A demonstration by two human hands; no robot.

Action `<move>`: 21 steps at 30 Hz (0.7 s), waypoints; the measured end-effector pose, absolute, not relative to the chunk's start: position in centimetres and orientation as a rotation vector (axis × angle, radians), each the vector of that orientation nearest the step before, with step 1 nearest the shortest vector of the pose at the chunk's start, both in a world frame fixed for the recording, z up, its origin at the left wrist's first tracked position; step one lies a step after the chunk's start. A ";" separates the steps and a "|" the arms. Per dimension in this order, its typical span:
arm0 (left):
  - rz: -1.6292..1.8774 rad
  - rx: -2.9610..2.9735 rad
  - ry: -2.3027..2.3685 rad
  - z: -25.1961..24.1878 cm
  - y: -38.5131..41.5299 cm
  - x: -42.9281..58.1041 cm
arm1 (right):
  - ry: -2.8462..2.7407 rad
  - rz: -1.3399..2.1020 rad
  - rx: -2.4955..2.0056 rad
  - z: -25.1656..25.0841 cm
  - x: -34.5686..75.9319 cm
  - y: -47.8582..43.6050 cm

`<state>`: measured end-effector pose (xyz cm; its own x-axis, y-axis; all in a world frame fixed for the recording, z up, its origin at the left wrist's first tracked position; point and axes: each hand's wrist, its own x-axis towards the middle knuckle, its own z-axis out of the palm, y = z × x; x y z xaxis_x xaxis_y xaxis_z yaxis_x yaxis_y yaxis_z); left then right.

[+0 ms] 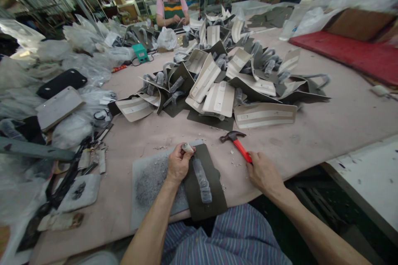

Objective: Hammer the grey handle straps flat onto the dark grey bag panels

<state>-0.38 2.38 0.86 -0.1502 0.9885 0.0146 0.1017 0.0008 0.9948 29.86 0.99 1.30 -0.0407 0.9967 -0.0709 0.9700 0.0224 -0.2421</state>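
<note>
Fingers of our left hand (pixel 178 165) pinch a small tool (pixel 187 147) on the dark piece (pixel 214 198); our right hand (pixel 263 172) grips the red hammer (pixel 236 141)

Hammer (pixel 236 144): dark claw head, red handle. It is angled away to the left, with the handle end gripped in the right hand (pixel 263 172).

Punch (pixel 187 147): short pale cylinder, held in the left hand (pixel 178 165) at the panel's far edge.

Panel (pixel 214 198): dark olive and flat, at the near edge of the pink surface (pixel 311 140), overlapping a grey mat (pixel 149 182). A film-wrapped strap (pixel 202 180) lies lengthwise on it.
</note>
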 end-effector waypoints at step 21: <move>1.233 1.641 1.568 0.7 1.5 0.5 | -2.352 0.545 -1.437 14.3 24.2 2.0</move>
<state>0.46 1.48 0.74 -0.1023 0.9658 0.2382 0.4597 -0.1665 0.8723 24.20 2.02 14.31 -0.4366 0.8961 0.0801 0.7695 0.4180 -0.4828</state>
